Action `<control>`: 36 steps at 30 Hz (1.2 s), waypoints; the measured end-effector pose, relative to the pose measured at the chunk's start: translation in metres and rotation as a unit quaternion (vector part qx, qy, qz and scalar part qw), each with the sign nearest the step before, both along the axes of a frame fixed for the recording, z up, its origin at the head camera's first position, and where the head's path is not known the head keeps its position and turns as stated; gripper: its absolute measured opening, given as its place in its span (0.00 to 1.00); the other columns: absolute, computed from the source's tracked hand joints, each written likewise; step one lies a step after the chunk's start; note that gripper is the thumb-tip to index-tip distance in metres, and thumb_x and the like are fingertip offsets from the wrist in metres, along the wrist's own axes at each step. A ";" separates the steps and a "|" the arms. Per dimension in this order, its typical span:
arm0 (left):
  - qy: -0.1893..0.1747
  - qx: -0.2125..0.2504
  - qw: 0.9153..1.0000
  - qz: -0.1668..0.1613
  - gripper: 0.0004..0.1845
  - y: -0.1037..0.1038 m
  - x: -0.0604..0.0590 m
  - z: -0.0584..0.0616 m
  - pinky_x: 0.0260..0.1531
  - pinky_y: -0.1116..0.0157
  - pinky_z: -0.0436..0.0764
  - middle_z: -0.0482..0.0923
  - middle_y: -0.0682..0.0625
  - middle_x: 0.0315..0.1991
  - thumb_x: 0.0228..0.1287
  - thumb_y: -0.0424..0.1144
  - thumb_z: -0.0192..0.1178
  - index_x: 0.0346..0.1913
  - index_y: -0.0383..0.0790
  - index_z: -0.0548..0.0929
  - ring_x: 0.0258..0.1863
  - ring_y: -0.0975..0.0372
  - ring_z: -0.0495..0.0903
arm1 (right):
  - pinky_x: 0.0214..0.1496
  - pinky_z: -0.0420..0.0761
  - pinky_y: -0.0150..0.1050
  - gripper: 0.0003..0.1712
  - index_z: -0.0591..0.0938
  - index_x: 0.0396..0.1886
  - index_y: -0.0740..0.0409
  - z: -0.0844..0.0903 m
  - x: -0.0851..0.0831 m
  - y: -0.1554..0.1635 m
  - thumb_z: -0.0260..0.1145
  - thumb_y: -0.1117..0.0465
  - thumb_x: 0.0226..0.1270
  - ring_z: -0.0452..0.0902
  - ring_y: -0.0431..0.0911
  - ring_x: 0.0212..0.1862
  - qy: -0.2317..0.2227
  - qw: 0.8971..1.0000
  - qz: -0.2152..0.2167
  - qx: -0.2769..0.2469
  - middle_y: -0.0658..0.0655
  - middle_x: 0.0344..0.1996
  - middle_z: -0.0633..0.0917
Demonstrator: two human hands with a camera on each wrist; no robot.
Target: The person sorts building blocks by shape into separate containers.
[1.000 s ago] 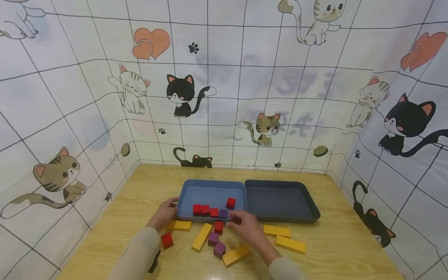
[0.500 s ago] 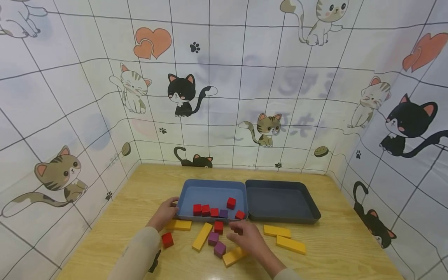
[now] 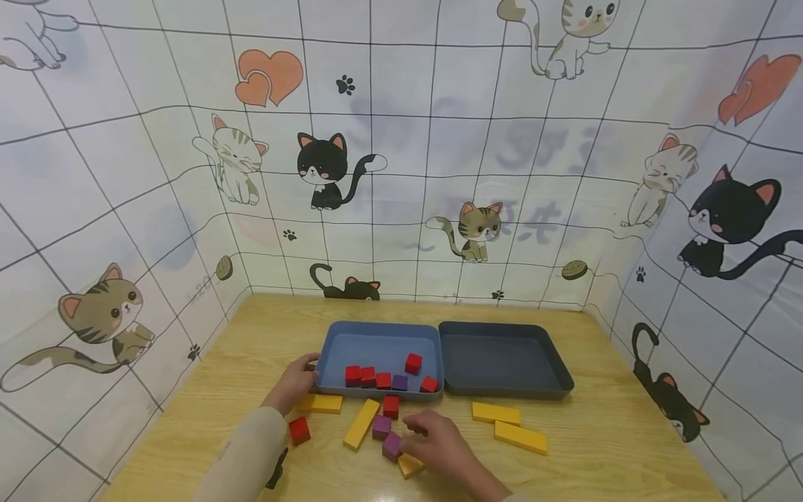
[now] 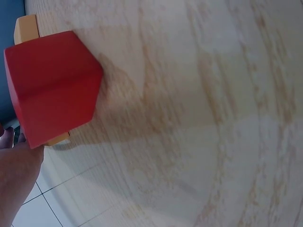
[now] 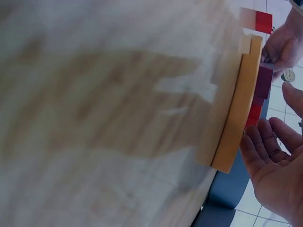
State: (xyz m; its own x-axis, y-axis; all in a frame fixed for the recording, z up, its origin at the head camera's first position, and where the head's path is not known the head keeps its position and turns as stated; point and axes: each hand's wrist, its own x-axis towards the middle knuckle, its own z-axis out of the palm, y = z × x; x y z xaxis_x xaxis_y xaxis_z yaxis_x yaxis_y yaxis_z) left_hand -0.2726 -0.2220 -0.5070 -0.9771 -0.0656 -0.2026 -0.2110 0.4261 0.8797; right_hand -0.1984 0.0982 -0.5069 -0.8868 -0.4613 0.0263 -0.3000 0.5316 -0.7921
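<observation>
My left hand (image 3: 295, 383) holds the left edge of the blue tray (image 3: 376, 341), with its fingers at the rim. Several red cubes (image 3: 367, 377) and one purple cube (image 3: 399, 383) lie in that tray. In front of it, my right hand (image 3: 442, 446) hovers with loosely bent fingers beside two purple cubes (image 3: 381, 427) and partly hides a yellow block (image 3: 410, 466). The right wrist view shows this palm (image 5: 279, 184) with nothing in it. A red cube (image 3: 391, 406) sits just before the tray. Another red cube (image 4: 57, 87) looms large in the left wrist view.
A dark grey tray (image 3: 502, 355) stands against the blue tray's right side. Yellow blocks lie below the left hand (image 3: 321, 404), at centre (image 3: 362, 425) and in a pair at right (image 3: 521, 437). Cat-patterned sheeting (image 3: 401, 139) surrounds the wooden table (image 3: 602, 432).
My right hand has drawn back from the blue tray towards the purple cubes. A red cube now shows in the tray's front right corner. The left hand has stayed put.
</observation>
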 end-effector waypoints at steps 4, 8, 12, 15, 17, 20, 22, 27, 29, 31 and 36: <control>-0.001 -0.001 1.000 0.001 0.26 0.000 0.000 0.001 0.59 0.45 0.72 0.68 0.28 0.62 0.73 0.29 0.45 0.72 0.28 0.63 0.58 0.42 0.72 | 0.47 0.82 0.44 0.27 0.85 0.51 0.64 -0.001 0.001 -0.001 0.75 0.51 0.58 0.82 0.50 0.46 0.015 1.000 0.010 0.019 0.53 0.42 0.85; -0.008 -0.004 1.000 0.003 0.25 -0.001 -0.001 -0.001 0.60 0.44 0.71 0.68 0.28 0.63 0.74 0.30 0.45 0.72 0.30 0.63 0.59 0.42 0.72 | 0.47 0.82 0.43 0.26 0.86 0.51 0.62 -0.003 0.001 -0.002 0.76 0.51 0.57 0.82 0.49 0.46 0.017 0.999 0.020 0.026 0.52 0.42 0.85; -0.012 -0.006 1.000 0.005 0.25 -0.002 0.000 -0.003 0.61 0.44 0.70 0.68 0.29 0.63 0.73 0.29 0.45 0.72 0.30 0.63 0.59 0.42 0.72 | 0.48 0.82 0.44 0.27 0.86 0.52 0.61 -0.003 0.001 -0.004 0.77 0.51 0.56 0.81 0.47 0.45 -0.002 0.999 0.028 0.037 0.50 0.42 0.85; -0.018 -0.007 1.000 0.009 0.26 -0.002 0.001 -0.003 0.61 0.45 0.70 0.68 0.30 0.63 0.73 0.30 0.45 0.72 0.31 0.63 0.59 0.43 0.72 | 0.48 0.81 0.44 0.27 0.86 0.52 0.60 -0.003 0.001 -0.005 0.77 0.51 0.55 0.80 0.45 0.44 -0.009 0.998 0.030 0.049 0.48 0.41 0.84; -0.018 -0.009 1.000 0.009 0.26 -0.001 0.001 -0.002 0.61 0.45 0.71 0.68 0.30 0.63 0.73 0.30 0.45 0.72 0.31 0.63 0.58 0.43 0.72 | 0.48 0.81 0.43 0.26 0.86 0.51 0.59 -0.003 0.001 -0.006 0.77 0.51 0.55 0.80 0.44 0.44 -0.008 0.998 0.032 0.056 0.47 0.40 0.84; -0.019 -0.010 1.000 0.010 0.26 -0.001 0.002 -0.001 0.61 0.45 0.71 0.68 0.30 0.63 0.73 0.30 0.45 0.72 0.31 0.63 0.58 0.43 0.72 | 0.47 0.81 0.41 0.23 0.87 0.49 0.57 -0.004 0.001 -0.006 0.77 0.53 0.55 0.79 0.42 0.43 0.003 0.997 0.039 0.065 0.46 0.39 0.84; -0.016 -0.011 1.000 0.008 0.26 0.000 0.002 0.000 0.60 0.44 0.71 0.68 0.30 0.62 0.73 0.29 0.45 0.72 0.31 0.63 0.58 0.43 0.72 | 0.46 0.80 0.40 0.22 0.88 0.48 0.57 -0.004 0.000 -0.006 0.77 0.54 0.55 0.78 0.40 0.42 0.014 0.996 0.044 0.070 0.45 0.39 0.84; -0.014 -0.009 1.000 0.002 0.25 0.000 0.002 0.001 0.60 0.44 0.71 0.69 0.30 0.62 0.73 0.29 0.45 0.72 0.30 0.64 0.57 0.43 0.73 | 0.45 0.79 0.38 0.19 0.88 0.46 0.55 -0.004 -0.001 -0.008 0.77 0.54 0.55 0.77 0.38 0.40 0.025 0.995 0.046 0.082 0.42 0.37 0.83; -0.011 -0.008 1.000 0.001 0.25 0.000 0.002 0.002 0.59 0.45 0.72 0.69 0.30 0.62 0.73 0.29 0.45 0.72 0.30 0.64 0.57 0.43 0.73 | 0.44 0.79 0.37 0.19 0.89 0.45 0.54 -0.003 -0.001 -0.009 0.78 0.54 0.54 0.76 0.37 0.39 0.024 0.995 0.045 0.084 0.41 0.36 0.82; -0.010 -0.007 1.000 0.000 0.25 0.000 0.002 0.002 0.60 0.45 0.71 0.69 0.30 0.62 0.73 0.29 0.45 0.72 0.30 0.63 0.57 0.43 0.73 | 0.44 0.78 0.37 0.18 0.89 0.45 0.53 -0.003 -0.001 -0.010 0.78 0.54 0.54 0.75 0.36 0.38 0.027 0.995 0.045 0.084 0.40 0.35 0.82; -0.011 -0.005 1.000 0.000 0.26 0.000 0.001 0.002 0.60 0.44 0.71 0.68 0.29 0.62 0.73 0.29 0.45 0.72 0.30 0.63 0.57 0.43 0.72 | 0.40 0.76 0.34 0.18 0.89 0.44 0.52 -0.003 -0.002 -0.012 0.79 0.54 0.52 0.73 0.35 0.36 0.047 0.994 0.052 0.086 0.39 0.33 0.81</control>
